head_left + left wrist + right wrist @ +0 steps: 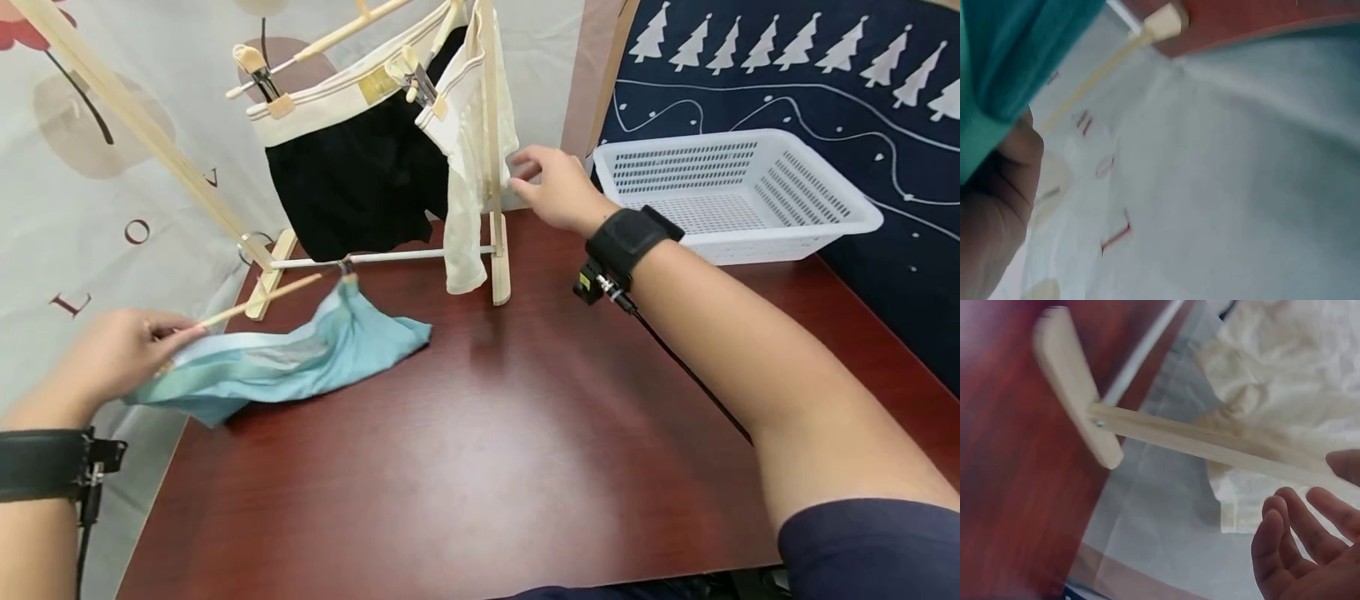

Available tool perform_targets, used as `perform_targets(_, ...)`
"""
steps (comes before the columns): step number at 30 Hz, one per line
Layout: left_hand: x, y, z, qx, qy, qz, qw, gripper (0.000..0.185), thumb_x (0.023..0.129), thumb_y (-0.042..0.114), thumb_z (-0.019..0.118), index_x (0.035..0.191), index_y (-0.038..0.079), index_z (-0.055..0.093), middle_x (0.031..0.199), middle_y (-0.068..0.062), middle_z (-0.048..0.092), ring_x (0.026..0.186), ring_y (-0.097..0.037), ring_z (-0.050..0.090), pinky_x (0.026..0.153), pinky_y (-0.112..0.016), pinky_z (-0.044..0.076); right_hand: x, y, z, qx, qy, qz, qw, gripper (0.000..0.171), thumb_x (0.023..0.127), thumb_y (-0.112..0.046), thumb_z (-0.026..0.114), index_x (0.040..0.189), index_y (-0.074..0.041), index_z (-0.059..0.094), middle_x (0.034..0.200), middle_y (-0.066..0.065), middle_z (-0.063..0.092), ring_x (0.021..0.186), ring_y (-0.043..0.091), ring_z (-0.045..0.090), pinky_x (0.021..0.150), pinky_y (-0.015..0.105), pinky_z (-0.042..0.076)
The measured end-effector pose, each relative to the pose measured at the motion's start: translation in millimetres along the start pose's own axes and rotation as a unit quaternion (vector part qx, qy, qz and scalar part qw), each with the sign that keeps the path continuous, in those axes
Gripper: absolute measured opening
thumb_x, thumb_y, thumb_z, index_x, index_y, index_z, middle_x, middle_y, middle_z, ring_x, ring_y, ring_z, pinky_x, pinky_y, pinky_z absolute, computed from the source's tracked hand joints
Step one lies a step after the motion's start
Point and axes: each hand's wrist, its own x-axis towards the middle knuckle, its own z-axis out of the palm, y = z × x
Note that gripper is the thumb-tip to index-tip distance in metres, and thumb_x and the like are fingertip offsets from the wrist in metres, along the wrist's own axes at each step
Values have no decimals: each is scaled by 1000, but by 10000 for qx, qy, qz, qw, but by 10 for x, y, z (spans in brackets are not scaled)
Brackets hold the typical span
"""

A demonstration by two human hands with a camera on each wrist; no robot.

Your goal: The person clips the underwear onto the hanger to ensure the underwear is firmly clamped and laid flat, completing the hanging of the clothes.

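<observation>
My left hand (138, 350) grips a wooden clip hanger (288, 290) near one end of its bar. From the hanger's clips, low over the table's left part, hangs a teal cloth garment (300, 367); in the left wrist view its folds partly cover the hand. My right hand (558, 187) holds nothing, its fingers loosely bent beside the upright post (491, 125) of a small wooden drying rack. On the rack, black shorts (352, 175) with a cream waistband and a cream garment (467, 225) hang from clip hangers. The right wrist view shows the fingertips close to the post.
A white slotted plastic basket (780, 242) stands at the back right, behind the right wrist. The rack's foot (500, 283) rests on the dark red table (450, 467). Patterned light cloth (172, 150) lines the back left, and a navy tree-print cloth (915, 275) the right.
</observation>
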Motion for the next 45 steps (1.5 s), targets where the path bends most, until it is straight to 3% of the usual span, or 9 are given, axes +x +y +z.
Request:
perform_targets(10,402,57,-499,579,1126,-333,9914,31,97,22,61,100,-7,73,68,-24,67,51,-21,46,48,-37,31,346,-194,-88,406,120,272,9987,66,101,-42,54,157,-20,27,149,8,50,132,21,53,102,34,46)
perform_targets(17,647,359,-768,385,1858,-877,9779,38,102,24,55,103,-11,71,61,-23,58,42,-2,28,44,-28,22,464,-270,-19,108,407,-15,9991,41,102,-32,56,137,-14,46,130,9,62,104,21,63,81,30,51)
perform_targets(23,962,647,-1020,46,2365,-1234,9638,45,105,32,49,117,-6,70,51,25,39,47,4,27,40,-20,22,491,-241,-45,-166,502,-366,9979,34,100,-29,61,125,-10,50,125,12,66,108,26,63,78,31,49)
perform_targets(24,1013,700,-1067,50,2397,-1275,9624,46,105,34,48,119,-4,70,51,33,32,48,4,28,41,-19,22,492,-235,-49,-189,502,-404,9977,33,99,-30,61,124,-10,50,125,12,67,110,26,63,78,31,47)
perform_targets(27,1147,870,-1195,199,2425,-1322,9609,49,105,40,45,124,1,69,53,26,46,52,4,28,43,-19,23,494,-212,-57,-222,474,-468,9975,34,99,-31,62,123,-10,50,124,12,67,108,25,63,76,30,45)
perform_targets(30,1271,1029,-1297,423,2308,-1309,9632,52,105,42,42,128,3,67,76,-10,70,56,-6,36,50,-25,25,495,-184,-74,-281,420,-441,9977,36,99,-33,62,123,-10,49,124,12,68,104,24,63,75,30,44)
perform_targets(33,1383,1147,-1334,550,2229,-1208,9658,50,105,39,41,129,2,65,103,-31,68,69,-25,46,59,-30,23,498,-161,-88,-304,367,-393,9981,37,98,-35,63,123,-11,49,125,12,67,103,24,63,75,30,45)
perform_targets(41,1611,1353,-1381,583,1622,-1346,9758,51,105,38,40,131,2,63,112,-31,66,88,-39,50,47,-29,30,499,-148,-98,-268,315,-378,9984,39,98,-36,62,124,-11,48,124,10,66,84,23,63,70,30,51)
perform_targets(45,1628,1440,-1372,519,1535,-1317,9780,52,105,37,40,130,-2,63,116,-32,65,110,-47,50,57,-31,29,500,-173,-107,-241,275,-397,9985,39,98,-36,62,125,-11,48,123,10,66,81,22,62,68,30,51)
